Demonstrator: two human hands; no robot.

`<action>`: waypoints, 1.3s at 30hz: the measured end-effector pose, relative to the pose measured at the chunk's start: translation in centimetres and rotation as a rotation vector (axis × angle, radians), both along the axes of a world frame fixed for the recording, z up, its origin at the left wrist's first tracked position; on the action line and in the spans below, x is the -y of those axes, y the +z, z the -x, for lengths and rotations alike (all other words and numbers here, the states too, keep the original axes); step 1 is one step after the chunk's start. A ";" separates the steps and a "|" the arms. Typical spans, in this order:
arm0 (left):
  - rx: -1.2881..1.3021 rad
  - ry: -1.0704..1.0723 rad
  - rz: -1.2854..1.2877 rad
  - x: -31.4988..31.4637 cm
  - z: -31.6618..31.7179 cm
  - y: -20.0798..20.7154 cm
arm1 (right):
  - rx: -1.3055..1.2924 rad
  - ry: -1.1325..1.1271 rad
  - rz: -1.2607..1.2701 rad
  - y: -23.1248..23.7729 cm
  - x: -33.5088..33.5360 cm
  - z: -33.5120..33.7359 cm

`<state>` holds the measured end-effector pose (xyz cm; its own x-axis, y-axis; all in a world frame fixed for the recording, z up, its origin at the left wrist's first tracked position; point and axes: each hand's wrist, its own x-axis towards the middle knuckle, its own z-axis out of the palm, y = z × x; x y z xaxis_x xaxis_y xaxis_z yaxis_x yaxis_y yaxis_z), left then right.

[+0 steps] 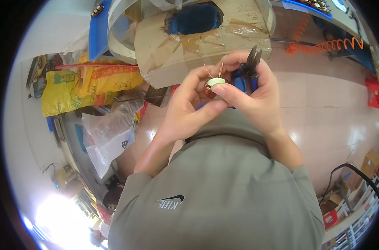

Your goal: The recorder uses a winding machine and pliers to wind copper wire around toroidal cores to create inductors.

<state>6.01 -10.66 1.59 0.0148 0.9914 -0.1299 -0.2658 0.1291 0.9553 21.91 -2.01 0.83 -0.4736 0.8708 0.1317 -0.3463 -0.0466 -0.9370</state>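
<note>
A small ring-shaped coil [215, 81] with a pale green band and copper winding is held up between my two hands. Two bare copper leads [221, 70] stick up from it. My left hand [187, 108] grips the coil from the left, its thumb beneath and fingers behind. The thumb of my right hand [262, 102] presses on the coil's front. Tucked in that same right hand is a pair of cutting pliers [252, 64], black jaws pointing up and away from the coil, with blue handles partly hidden by my fingers.
Beyond my hands stands a taped, boxy worktop [156, 50] with a dark blue opening. Blue trays [98, 37] hold similar coils at the far left and far right. An orange coiled hose [331, 45] hangs right. Yellow bags [64, 91] and a clear plastic bag [106, 133] lie left.
</note>
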 end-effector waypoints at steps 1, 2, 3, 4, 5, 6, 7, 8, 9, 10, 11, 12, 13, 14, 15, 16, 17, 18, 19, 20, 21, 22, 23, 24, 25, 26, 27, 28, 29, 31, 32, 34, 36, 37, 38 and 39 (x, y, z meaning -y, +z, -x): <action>-0.022 0.026 0.057 -0.1 -0.2 0.3 | 0.024 -0.022 0.004 0.2 0.4 0.1; -0.043 0.051 0.113 -0.3 -0.4 0.6 | 0.048 -0.043 0.008 0.2 0.5 0.1; -0.040 0.050 0.112 -0.4 -0.6 0.8 | 0.051 -0.044 0.007 0.1 0.6 0.2; -0.049 0.077 0.085 -0.4 -0.8 1.0 | 0.069 -0.060 -0.028 -0.1 0.7 0.3; -0.056 0.103 0.059 -0.4 -0.9 1.1 | 0.087 -0.076 -0.064 -0.2 0.8 0.2; -0.053 0.103 0.060 -0.1 -0.8 1.0 | 0.090 -0.077 -0.063 -0.1 0.8 0.0; -0.152 0.098 0.054 0.1 -0.6 0.9 | 0.138 -0.043 -0.079 0.1 0.8 -0.3; -0.252 0.094 0.047 0.4 -0.4 0.7 | 0.184 -0.008 -0.095 0.1 0.8 -0.5; -0.249 0.095 0.048 0.5 -0.3 0.7 | 0.186 -0.007 -0.094 0.0 0.9 -0.4; -0.279 0.083 0.016 0.5 -0.2 0.7 | 0.137 -0.038 -0.089 -0.3 1.0 -0.4; -0.310 0.071 -0.015 0.5 -0.1 0.8 | 0.087 -0.069 -0.082 -0.3 1.0 -0.3; -0.311 0.072 -0.013 0.5 -0.1 0.8 | 0.015 -0.073 0.007 -0.1 1.3 -0.1; -0.308 0.071 -0.028 0.5 0.0 0.7 | 0.014 -0.072 0.009 0.0 1.4 0.0; -0.304 0.071 -0.044 0.5 0.0 0.6 | -0.033 -0.058 0.028 0.0 1.4 0.0; -0.303 0.073 -0.045 0.6 -0.1 0.6 | -0.079 -0.045 0.047 0.0 1.5 0.0; -0.285 0.076 -0.023 0.6 -0.2 0.6 | -0.078 -0.044 0.046 -0.2 1.6 0.0; -0.270 0.080 0.001 0.7 -0.3 0.7 | -0.051 -0.075 -0.007 -0.5 1.8 0.0; -0.270 0.083 0.001 0.7 -0.3 0.8 | -0.025 -0.105 -0.060 -0.6 1.9 0.0; -0.278 0.087 -0.005 0.7 -0.3 0.8 | -0.026 -0.103 -0.061 -0.5 1.9 0.0; -0.285 0.090 -0.011 0.6 -0.3 0.7 | -0.001 -0.083 -0.050 -0.4 1.9 0.0; -0.284 0.091 -0.013 0.6 -0.2 0.7 | 0.025 -0.064 -0.039 -0.3 1.9 0.0; -0.262 0.095 0.021 0.6 -0.1 0.7 | 0.023 -0.053 -0.028 -0.3 1.7 0.0; -0.241 0.100 0.054 0.6 0.1 0.9 | 0.021 -0.041 -0.017 -0.3 1.2 -0.1; -0.241 0.102 0.052 0.6 0.3 1.2 | 0.055 -0.005 -0.038 -0.7 0.7 -0.6; -0.235 0.058 0.077 0.7 0.6 1.5 | 0.054 -0.003 -0.041 -0.6 0.5 -0.8; -0.230 0.014 0.102 0.8 0.8 1.8 | 0.001 0.060 0.009 -0.6 0.5 -0.9; -0.231 0.015 0.101 0.8 0.9 1.9 | -0.051 0.122 0.059 -0.5 0.4 -1.0; -0.263 -0.009 0.076 0.8 0.9 1.9 | -0.052 0.124 0.058 -0.2 0.2 -1.1; -0.294 -0.034 0.051 0.9 0.9 1.9 | -0.015 0.192 0.058 0.3 0.0 -1.3; -0.313 -0.045 0.058 1.1 1.1 1.8 | 0.024 0.260 0.059 0.5 -0.1 -1.4; -0.332 -0.056 0.062 1.1 1.1 1.7 | 0.016 0.256 0.089 0.5 -0.1 -1.4; -0.370 -0.050 0.055 1.2 1.0 1.7 | 0.009 0.252 0.120 0.1 0.1 -1.3; -0.407 -0.043 0.049 1.4 0.8 1.4 | -0.041 0.186 0.081 -0.4 0.5 -1.0; -0.332 -0.001 0.101 1.6 0.4 1.1 | -0.041 0.187 0.081 -0.1 0.5 -0.8; -0.257 0.039 0.152 1.6 0.1 1.0 | 0.008 0.170 0.104 0.2 0.5 -0.7; -0.234 0.060 0.200 1.4 -0.1 1.0 | 0.056 0.153 0.127 0.4 0.5 -0.6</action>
<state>6.13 -12.05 2.61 -0.0961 0.9440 -0.3155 -0.0542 0.3115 0.9487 22.50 -2.54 1.27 -0.6055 0.7958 -0.0050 -0.2734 -0.2140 -0.9378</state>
